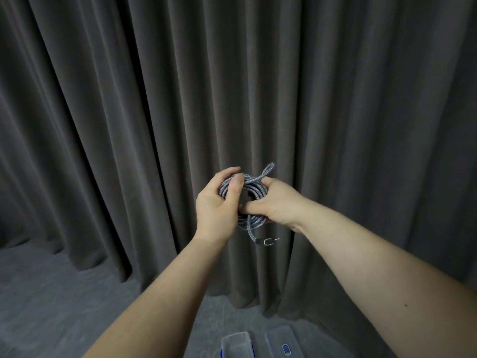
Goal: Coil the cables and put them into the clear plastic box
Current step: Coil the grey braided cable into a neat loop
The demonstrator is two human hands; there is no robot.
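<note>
the braided grey cable is wound into a round coil held up in the air between both hands, its loops standing roughly upright and facing the person. one short bight sticks up and away past the top of the coil, and the free end with its metal plug hangs just below the lower fingers.

the left hand grips the coil's left side, thumb pressed across the top strands and fingers curled round behind. the right hand holds the right side, its fingers hooked in through the middle of the coil and closed on the loops.

the clear plastic box sits low on the grey floor, well below the hands and a little toward the person; what looks like its lid lies just beside it. so the coil's way is straight down, and i'd say either hand is about as near. the loose tail could spring the loops open once the hold eases.
</note>
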